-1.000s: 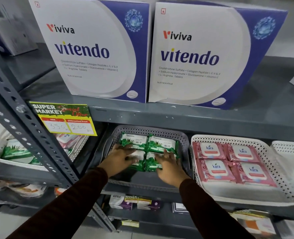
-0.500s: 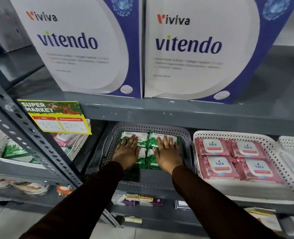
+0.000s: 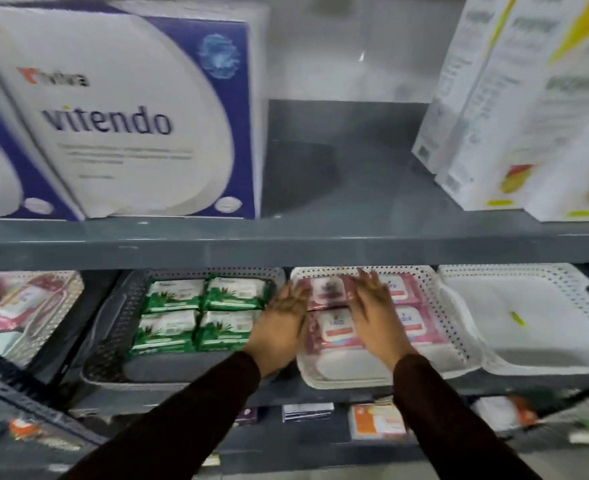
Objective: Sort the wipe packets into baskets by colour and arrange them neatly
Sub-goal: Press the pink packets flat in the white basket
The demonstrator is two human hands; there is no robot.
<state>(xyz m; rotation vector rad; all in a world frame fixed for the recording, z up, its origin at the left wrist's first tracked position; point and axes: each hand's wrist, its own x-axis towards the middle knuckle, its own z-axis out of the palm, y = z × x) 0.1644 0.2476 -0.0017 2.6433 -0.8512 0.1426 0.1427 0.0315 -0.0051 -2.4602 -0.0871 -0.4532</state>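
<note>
Your fingers are spread flat and grasp nothing: your left hand [image 3: 282, 323] hangs at the left wall of the white basket [image 3: 341, 377], your right hand [image 3: 378, 313] lies over the pink wipe packets [image 3: 334, 329] inside it. The green wipe packets [image 3: 199, 310] sit two by two in the grey basket [image 3: 108, 344] just beside, under the shelf [image 3: 286, 249].
</note>
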